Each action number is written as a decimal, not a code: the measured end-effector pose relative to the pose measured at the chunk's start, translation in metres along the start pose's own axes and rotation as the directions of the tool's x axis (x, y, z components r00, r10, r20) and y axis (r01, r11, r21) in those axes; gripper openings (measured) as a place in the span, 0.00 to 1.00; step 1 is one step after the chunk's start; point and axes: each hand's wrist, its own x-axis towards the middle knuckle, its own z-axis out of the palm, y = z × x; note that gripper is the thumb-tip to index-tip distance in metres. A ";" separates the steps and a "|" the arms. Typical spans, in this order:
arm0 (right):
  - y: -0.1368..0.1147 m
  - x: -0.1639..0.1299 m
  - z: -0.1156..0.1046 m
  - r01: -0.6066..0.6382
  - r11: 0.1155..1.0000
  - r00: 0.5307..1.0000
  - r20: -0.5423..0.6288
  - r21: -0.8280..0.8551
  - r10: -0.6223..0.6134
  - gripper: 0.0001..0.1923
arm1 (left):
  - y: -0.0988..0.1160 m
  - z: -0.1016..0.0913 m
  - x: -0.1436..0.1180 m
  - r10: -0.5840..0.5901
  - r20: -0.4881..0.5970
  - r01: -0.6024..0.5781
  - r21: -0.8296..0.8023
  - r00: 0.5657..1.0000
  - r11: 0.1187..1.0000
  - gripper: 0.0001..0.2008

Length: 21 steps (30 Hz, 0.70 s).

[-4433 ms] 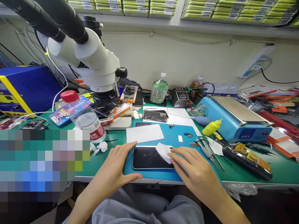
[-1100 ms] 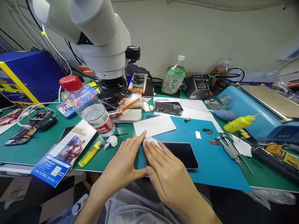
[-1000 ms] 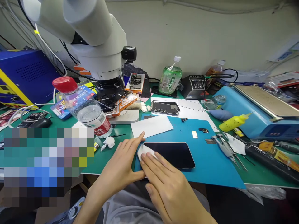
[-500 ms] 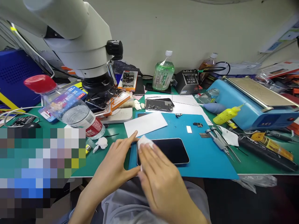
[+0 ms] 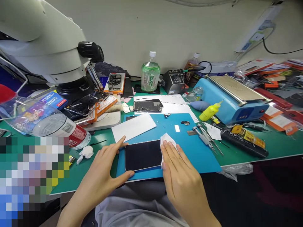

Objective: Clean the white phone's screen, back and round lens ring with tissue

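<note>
A smartphone (image 5: 142, 156) with a dark screen and pale frame lies face up on the blue mat (image 5: 189, 157). My left hand (image 5: 104, 168) holds its left end, thumb at the near corner and fingers at the far corner. Over the phone's right end my right hand (image 5: 182, 176) presses a folded white tissue (image 5: 167, 138), fingers together on top of it. That end of the screen is hidden beneath the tissue and hand. Just behind the phone is a white sheet of paper (image 5: 133, 126).
Small parts (image 5: 185, 123), tweezers (image 5: 210, 138) and a black handheld tool (image 5: 243, 143) lie to the right. A blue machine (image 5: 232, 101) stands behind them. At left are a water bottle (image 5: 71, 129), crumpled tissue (image 5: 86, 153) and microscope (image 5: 59, 56). A dismantled phone (image 5: 147, 106) lies farther back.
My right hand has slid the tissue from the phone's left end across the screen to its right end. My left hand still holds the left end. The view has turned rightward.
</note>
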 end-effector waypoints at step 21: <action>0.010 -0.002 0.005 0.075 0.996 0.997 -0.030 0.043 -0.073 0.29 | 0.010 -0.007 0.003 0.004 0.023 -0.003 -0.054 1.000 0.999 0.49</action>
